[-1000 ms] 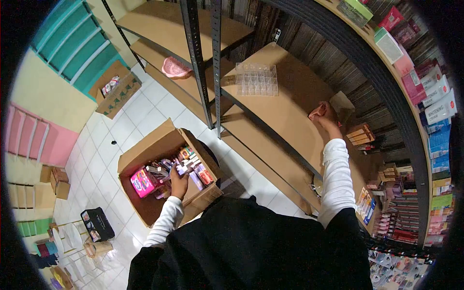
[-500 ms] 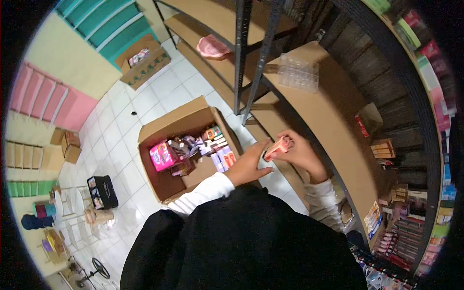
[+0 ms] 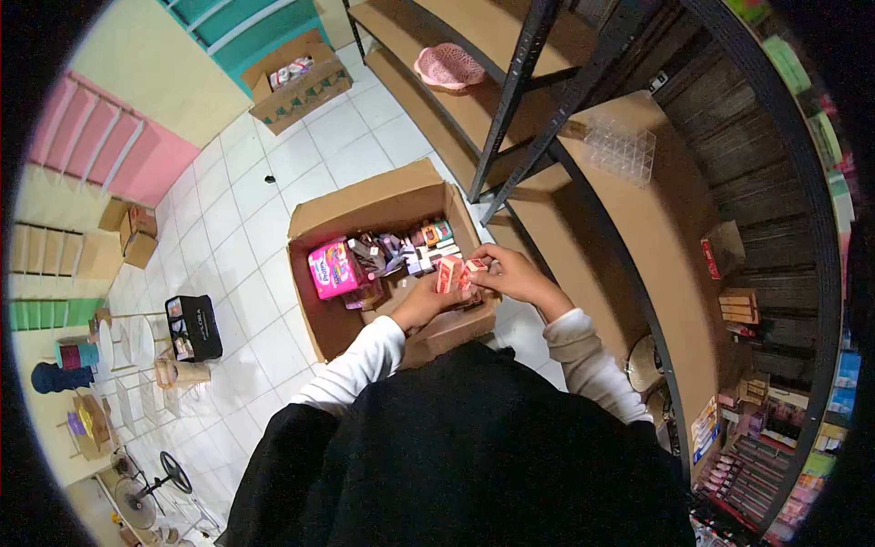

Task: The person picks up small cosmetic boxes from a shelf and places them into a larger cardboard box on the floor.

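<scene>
1. Nearest, both hands meet over the near right rim of the open cardboard box (image 3: 321, 221). The left hand (image 3: 421, 304) has its fingers closed round a small pink carton (image 3: 447, 273); the right hand (image 3: 509, 273) pinches a second small carton (image 3: 476, 268) touching the first.
2. By my reading, the work is at an early stage: the box is well filled with packets, a pink pack (image 3: 333, 268) at its 9 o'clock side among them, and only these two cartons are out.
3. At 3 o'clock, the brown shelf board (image 3: 661, 219) is mostly bare; a red carton (image 3: 710, 259) and a few stacked boxes (image 3: 736, 304) sit toward its back, a clear compartment tray (image 3: 622, 149) at 1 o'clock.
4. Edges to mind: the box rim below the hands, and the dark metal uprights (image 3: 524, 91) at 12 o'clock, just beyond the box.
5. Open room: white tiled floor (image 3: 246, 228) at 9 to 11 o'clock, up to a second box (image 3: 301, 77) far off.
</scene>
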Demonstrator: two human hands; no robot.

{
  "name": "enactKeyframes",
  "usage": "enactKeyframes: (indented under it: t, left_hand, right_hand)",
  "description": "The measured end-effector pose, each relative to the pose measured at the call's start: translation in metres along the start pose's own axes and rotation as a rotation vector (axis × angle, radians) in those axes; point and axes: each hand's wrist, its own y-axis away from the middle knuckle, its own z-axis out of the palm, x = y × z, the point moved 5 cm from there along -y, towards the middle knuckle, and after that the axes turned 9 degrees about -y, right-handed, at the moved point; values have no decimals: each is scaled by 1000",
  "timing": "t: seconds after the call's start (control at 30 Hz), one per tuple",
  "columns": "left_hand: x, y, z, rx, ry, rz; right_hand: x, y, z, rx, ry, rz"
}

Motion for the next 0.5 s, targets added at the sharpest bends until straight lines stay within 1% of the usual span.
enactKeyframes:
  t: [0.03,0.07,0.1,0.17,0.2,0.23,0.27,0.3,0.33,0.37,0.4,0.43,0.47,0.5]
  left_hand:
    - [-8,2,-7,-3,94,-12]
    - [-20,1,-18,33,93,13]
    - [-39,-1,-33,101,68,-19]
    - [-68,-2,-58,238,20,-90]
    - [-65,4,-62,245,0,-178]
    - [-77,2,-68,249,-48,-217]
    - [-98,-3,-75,250,-97,-258]
    - [-110,-6,-80,249,-145,-297]
    - [-110,-10,-75,182,-135,-296]
    - [-116,-16,-73,222,-137,-259]
    - [-128,-25,-72,264,-139,-224]
    - [-125,-29,-69,308,-142,-189]
    - [-131,-30,-65,264,-155,-319]
    - [-122,-34,-62,298,-147,-196]
  right_hand:
    - [-2,-7,2,13,88,-49]
    - [-1,-15,6,24,175,-100]
    - [-3,-22,9,34,262,-151]
    - [-13,-30,16,27,483,-106]
    - [-10,-36,21,10,618,-102]
    - [-4,-44,25,-6,753,-99]
    - [16,-57,32,-80,818,-75]
    - [28,-64,38,-80,855,-108]
    - [38,-70,44,-80,892,-141]
    - [49,-75,50,-81,928,-176]
    - [58,-77,55,-44,990,-263]
    - [63,-80,58,-44,1044,-221]
    - [68,-84,62,-44,1097,-179]
    - [74,-86,66,-45,1148,-135]
